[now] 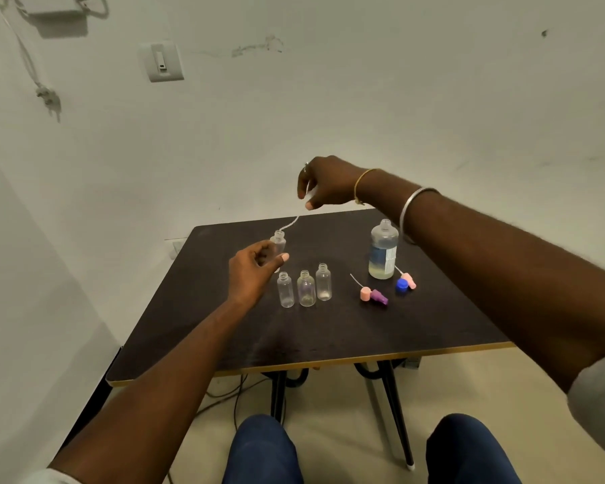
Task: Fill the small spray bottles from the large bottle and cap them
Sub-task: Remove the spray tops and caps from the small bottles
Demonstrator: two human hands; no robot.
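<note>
blue trouser knees (262,448) sit lowest in view, just before the pale front edge of the dark bench (329,337). on the bench, near its middle, three small spray bottles stand upright and uncapped in a short row: the left one (285,289), the middle one (306,288) and the right one (323,282), which has a little clear liquid at its base. to their right a pink spray cap (365,294) with a thin tube lies touching a purple cover (379,297). a bit further back a blue cap (402,285) lies against a second pink spray cap (410,280). just behind these stands the large bottle (383,251), open at the top, labelled, with pale liquid low inside.

the left grip (254,274) is curled round a fourth small bottle (279,241), holding it upright just behind the row, with its mouth open. higher and further back, the right grip (329,183) pinches a white spray head (310,194) in bent fingers; its dip tube (289,225) hangs down to the mouth of the held bottle, and i cannot tell whether the tip is inside. a gold bangle (362,185) and a silver bangle (413,207) ring that wrist. on the far wall is a white switch (161,61).
</note>
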